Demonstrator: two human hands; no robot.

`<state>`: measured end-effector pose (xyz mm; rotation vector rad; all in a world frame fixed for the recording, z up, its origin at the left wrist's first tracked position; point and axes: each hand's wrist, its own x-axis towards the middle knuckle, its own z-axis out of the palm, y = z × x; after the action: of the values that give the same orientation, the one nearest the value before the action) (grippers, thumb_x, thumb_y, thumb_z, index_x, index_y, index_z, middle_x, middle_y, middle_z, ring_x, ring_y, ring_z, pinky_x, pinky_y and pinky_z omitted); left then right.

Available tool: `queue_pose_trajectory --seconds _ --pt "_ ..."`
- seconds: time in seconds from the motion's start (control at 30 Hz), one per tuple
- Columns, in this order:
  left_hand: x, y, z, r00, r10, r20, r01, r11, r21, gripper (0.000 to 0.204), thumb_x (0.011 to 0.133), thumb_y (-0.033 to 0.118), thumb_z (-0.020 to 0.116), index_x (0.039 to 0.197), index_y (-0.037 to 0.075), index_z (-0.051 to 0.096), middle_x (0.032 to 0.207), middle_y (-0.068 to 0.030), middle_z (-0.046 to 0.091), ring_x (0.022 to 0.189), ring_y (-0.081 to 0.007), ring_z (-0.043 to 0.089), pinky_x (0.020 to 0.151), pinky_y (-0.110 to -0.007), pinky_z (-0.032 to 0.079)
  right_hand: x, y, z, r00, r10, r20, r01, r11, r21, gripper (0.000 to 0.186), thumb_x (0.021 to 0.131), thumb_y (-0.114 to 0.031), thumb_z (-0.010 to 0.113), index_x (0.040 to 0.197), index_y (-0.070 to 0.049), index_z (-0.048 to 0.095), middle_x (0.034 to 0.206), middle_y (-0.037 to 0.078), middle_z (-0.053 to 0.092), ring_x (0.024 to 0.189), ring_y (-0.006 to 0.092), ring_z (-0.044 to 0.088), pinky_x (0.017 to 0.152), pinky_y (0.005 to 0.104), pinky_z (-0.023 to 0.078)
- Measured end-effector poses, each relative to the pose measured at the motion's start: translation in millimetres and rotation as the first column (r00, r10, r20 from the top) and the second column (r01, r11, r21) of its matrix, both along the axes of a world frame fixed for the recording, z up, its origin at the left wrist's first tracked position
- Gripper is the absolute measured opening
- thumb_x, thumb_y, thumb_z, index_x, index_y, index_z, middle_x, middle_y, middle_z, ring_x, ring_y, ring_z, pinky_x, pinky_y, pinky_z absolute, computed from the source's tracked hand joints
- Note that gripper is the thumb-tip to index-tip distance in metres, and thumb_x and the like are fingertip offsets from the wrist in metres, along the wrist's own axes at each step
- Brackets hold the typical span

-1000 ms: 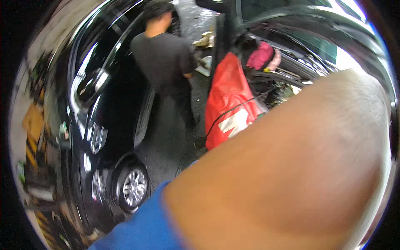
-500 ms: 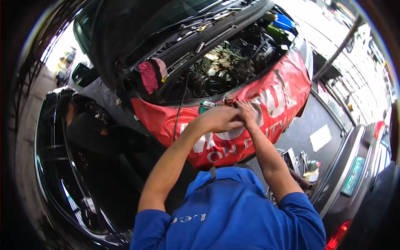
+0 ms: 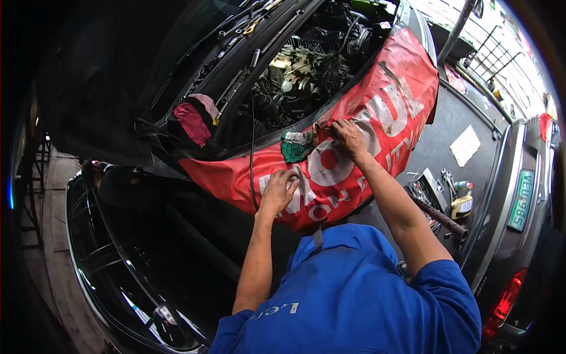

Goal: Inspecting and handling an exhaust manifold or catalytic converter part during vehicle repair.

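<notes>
My left hand (image 3: 282, 192) rests on the red fender cover (image 3: 401, 76) with white lettering, its fingers slightly bent and apart, beside a thin black cable (image 3: 253, 147). My right hand (image 3: 349, 137) lies higher on the cover, fingers bent and apart, near its upper edge. Between and above my hands is a green and white rag (image 3: 295, 150) with a small object at its right that I cannot make out. Beyond the cover is the open engine bay (image 3: 306, 76); pink cloths (image 3: 191, 124) and several wrenches and sockets (image 3: 255, 58) lie along its left side.
A black car (image 3: 94, 248) stands close on my left. At right are a vehicle's rear (image 3: 513, 236), metal railings (image 3: 501, 47), a white sheet (image 3: 464, 146), a metal pipe (image 3: 448, 224), a pale yellow container (image 3: 461, 206) and loose tools (image 3: 448, 180).
My view has swung from the co-worker and black car to the engine bay. My hands, together half a second ago, are now apart, the left lower and nearer to me.
</notes>
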<state>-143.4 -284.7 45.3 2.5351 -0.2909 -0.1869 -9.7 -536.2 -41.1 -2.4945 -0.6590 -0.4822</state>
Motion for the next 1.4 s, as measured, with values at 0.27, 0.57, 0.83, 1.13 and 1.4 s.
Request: queue_pose_trajectory --seconds 0.27,0.57,0.83,1.13,1.4 --pt "41 -3 7 0.973 0.106 -0.204 -0.135 0.982 -0.135 0.031 0.092 0.026 0.061 0.112 0.002 0.064 0.103 -0.0179 0.066 0.089 -0.0316 0.066 0.078 -0.039 0.052 -1 -4 6 0.999 -0.051 -0.017 0.052 0.997 0.055 0.018 0.087 -0.022 0.06 0.091 -0.005 0.059 0.091 0.012 0.06 0.089 0.0292 0.06 0.083 0.0401 0.046" --pt "168 15 -28 0.957 0.243 0.156 -0.225 0.966 -0.123 0.022 0.092 0.022 0.062 0.105 0.004 0.066 0.099 -0.0151 0.065 0.087 -0.0293 0.065 0.076 -0.036 0.051 7 1 8 0.993 -0.048 -0.109 0.062 0.99 0.126 0.014 0.086 -0.02 0.065 0.086 -0.007 0.061 0.082 0.01 0.058 0.079 0.0277 0.059 0.074 0.038 0.047" --pt "265 32 -62 0.708 0.401 0.582 -0.554 0.826 0.105 0.042 0.092 0.025 0.06 0.123 -0.002 0.056 0.126 -0.0239 0.056 0.117 -0.04 0.052 0.101 -0.045 0.04 205 16 18 0.957 0.188 -0.222 -0.123 0.953 0.276 0.025 0.09 -0.022 0.061 0.095 0.002 0.065 0.085 0.023 0.065 0.08 0.0391 0.064 0.07 0.0417 0.05" --pt "282 42 -81 0.739 0.53 0.415 -0.627 0.767 0.136 0.056 0.092 0.032 0.061 0.135 -0.002 0.047 0.137 -0.0255 0.049 0.128 -0.0394 0.047 0.107 -0.043 0.036 355 23 -12 0.921 0.122 -0.369 -0.169 0.981 -0.096 0.024 0.081 -0.014 0.055 0.099 0.0 0.064 0.078 0.026 0.064 0.076 0.0391 0.066 0.068 0.0466 0.053" --pt "405 62 -121 0.779 0.498 0.382 -0.594 0.78 0.194 0.066 0.089 0.045 0.062 0.135 -0.001 0.048 0.136 -0.0246 0.051 0.127 -0.0412 0.047 0.107 -0.044 0.035 355 0 -7 0.813 0.147 -0.563 -0.273 0.951 -0.147 0.027 0.084 -0.022 0.059 0.104 -0.002 0.061 0.074 0.021 0.064 0.063 0.035 0.062 0.061 0.0423 0.051"
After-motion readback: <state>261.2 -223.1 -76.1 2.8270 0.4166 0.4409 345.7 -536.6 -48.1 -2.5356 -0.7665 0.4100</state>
